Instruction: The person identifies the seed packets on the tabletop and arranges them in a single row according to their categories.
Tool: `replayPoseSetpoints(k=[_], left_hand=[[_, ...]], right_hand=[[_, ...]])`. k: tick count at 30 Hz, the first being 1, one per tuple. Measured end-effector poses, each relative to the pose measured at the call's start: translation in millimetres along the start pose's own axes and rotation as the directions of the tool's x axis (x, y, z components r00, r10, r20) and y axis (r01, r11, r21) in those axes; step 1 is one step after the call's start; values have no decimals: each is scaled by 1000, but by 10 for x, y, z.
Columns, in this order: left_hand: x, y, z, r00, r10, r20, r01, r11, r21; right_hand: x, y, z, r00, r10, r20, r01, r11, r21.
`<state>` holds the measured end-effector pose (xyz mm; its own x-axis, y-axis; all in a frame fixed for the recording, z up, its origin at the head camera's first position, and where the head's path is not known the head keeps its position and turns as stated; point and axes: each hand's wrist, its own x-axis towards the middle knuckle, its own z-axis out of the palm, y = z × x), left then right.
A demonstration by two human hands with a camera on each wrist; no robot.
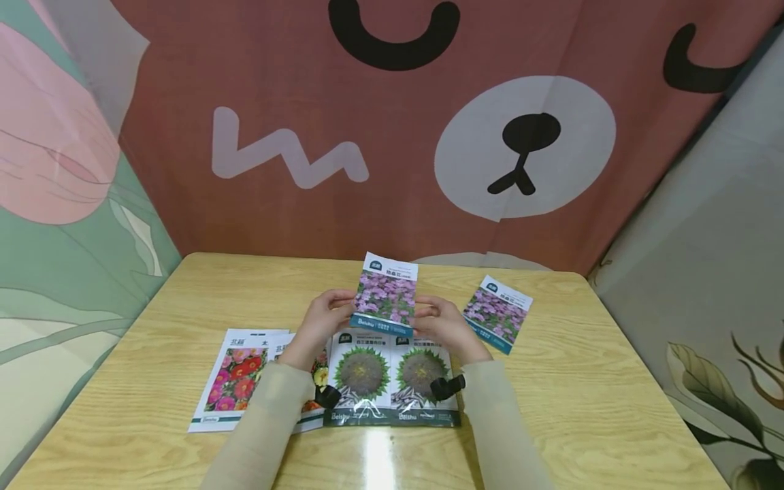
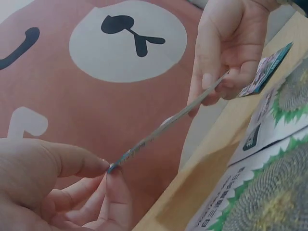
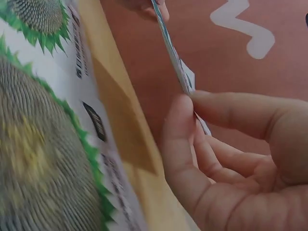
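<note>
Both hands hold up one seed packet [image 1: 386, 294] with purple flowers and a teal bottom band, its front toward the head camera. At its left edge, the left hand [image 1: 323, 323] pinches it between thumb and fingers. The right hand [image 1: 452, 325] pinches the opposite edge. In the left wrist view the packet [image 2: 166, 122] appears edge-on, a thin strip stretched between the two hands. Below the hands lie two sunflower seed packets [image 1: 361, 374] side by side on the table. A matching purple-flower packet [image 1: 497, 314] lies to the right of the right hand.
On the left of the wooden table [image 1: 569, 408] lies a packet with red and pink flowers [image 1: 229, 381]. Another flower packet [image 1: 320, 374] overlaps it, partly hidden by the left forearm. A brown cloth with a bear face [image 1: 294, 218] hangs behind the table.
</note>
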<state>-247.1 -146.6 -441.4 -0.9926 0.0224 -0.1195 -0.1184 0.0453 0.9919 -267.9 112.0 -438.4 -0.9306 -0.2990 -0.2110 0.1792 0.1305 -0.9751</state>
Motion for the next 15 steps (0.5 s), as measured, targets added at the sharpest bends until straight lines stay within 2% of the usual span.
replayPoseSetpoints(k=[5, 15], left_hand=[[-63, 28, 45, 998, 12, 63, -12, 1000, 2], [-129, 52, 216, 985, 42, 168, -48, 998, 30]], right_hand=[[-119, -50, -150, 999, -9, 49, 11, 998, -54], [-344, -101, -542, 988, -50, 146, 58, 997, -48]])
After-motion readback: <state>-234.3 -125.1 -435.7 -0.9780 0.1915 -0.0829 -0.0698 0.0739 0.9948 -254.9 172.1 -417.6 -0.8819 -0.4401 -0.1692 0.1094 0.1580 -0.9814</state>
